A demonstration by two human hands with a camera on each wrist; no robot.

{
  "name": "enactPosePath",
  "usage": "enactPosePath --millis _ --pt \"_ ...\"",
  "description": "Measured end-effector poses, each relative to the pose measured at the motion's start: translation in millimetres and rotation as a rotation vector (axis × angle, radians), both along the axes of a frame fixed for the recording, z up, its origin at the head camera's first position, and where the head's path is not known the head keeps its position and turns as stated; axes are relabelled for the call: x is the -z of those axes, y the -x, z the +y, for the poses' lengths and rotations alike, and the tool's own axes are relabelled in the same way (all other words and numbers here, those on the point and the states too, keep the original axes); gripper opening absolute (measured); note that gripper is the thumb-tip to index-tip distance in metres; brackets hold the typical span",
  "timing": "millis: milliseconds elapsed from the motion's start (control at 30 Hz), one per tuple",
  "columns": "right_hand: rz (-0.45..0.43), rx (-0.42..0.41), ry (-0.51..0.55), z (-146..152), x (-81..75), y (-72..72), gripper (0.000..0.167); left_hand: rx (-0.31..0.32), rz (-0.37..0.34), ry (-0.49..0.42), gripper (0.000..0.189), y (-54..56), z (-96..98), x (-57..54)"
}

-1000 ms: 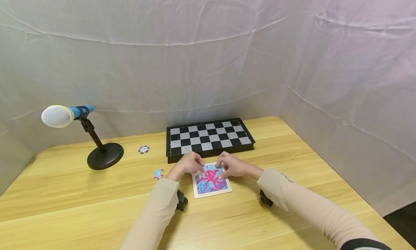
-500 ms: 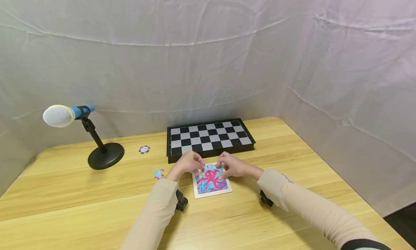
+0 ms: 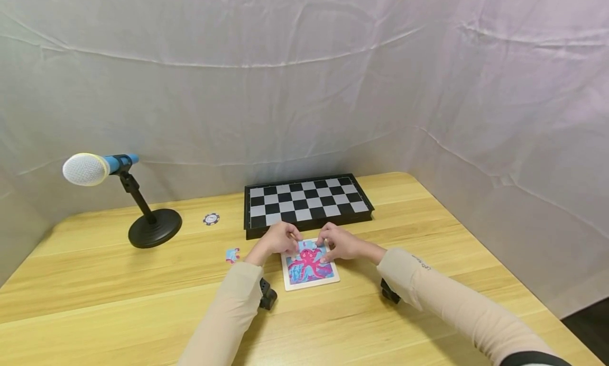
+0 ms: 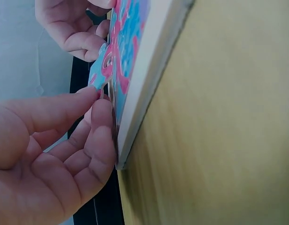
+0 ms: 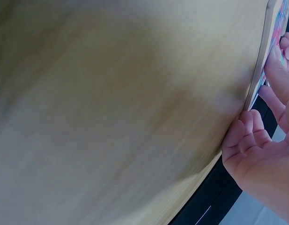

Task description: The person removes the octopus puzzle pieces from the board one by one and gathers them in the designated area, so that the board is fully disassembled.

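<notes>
A square jigsaw puzzle (image 3: 311,271) with a pink octopus on blue and purple lies in a white tray (image 3: 311,286). My left hand (image 3: 280,238) is over its upper left corner. In the left wrist view, thumb and forefinger pinch the edge of a blue-and-pink jigsaw piece (image 4: 96,72), which tilts up from the picture. My right hand (image 3: 343,241) grips the upper right corner with bent fingers, thumb (image 5: 276,63) on the picture and forefinger at the top. Most of the tray's far edge is hidden by the hands. Left of it lies a loose jigsaw piece (image 3: 232,255).
A folding chessboard (image 3: 306,202) stands just beyond the puzzle, close behind both hands. Farther left are a poker chip (image 3: 211,219) and a blue microphone (image 3: 111,164) on a black stand (image 3: 154,228). Pale cloth (image 3: 304,91) hangs behind the wooden table (image 3: 142,313).
The left fingers have shifted slightly to the right at the puzzle's top left. My right hand keeps its place, and the loose piece has not moved.
</notes>
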State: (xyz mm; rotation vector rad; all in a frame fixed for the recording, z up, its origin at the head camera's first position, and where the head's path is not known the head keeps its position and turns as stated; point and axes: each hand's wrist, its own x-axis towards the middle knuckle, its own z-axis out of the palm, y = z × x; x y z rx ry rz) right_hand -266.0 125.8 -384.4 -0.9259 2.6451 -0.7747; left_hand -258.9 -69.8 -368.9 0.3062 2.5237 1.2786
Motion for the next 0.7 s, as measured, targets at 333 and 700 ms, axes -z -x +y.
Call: enactPosePath --millis 333,700 --pt "0.001 0.000 0.005 0.6 -0.8 -0.4 0.021 -0.025 -0.030 -0.030 0.012 0.7 1.5 2.6" --pt "-0.004 -0.055 0.043 1.6 -1.5 -2.4 0.020 -0.033 -0.033 -0.029 0.013 -0.2 1.6 2.0"
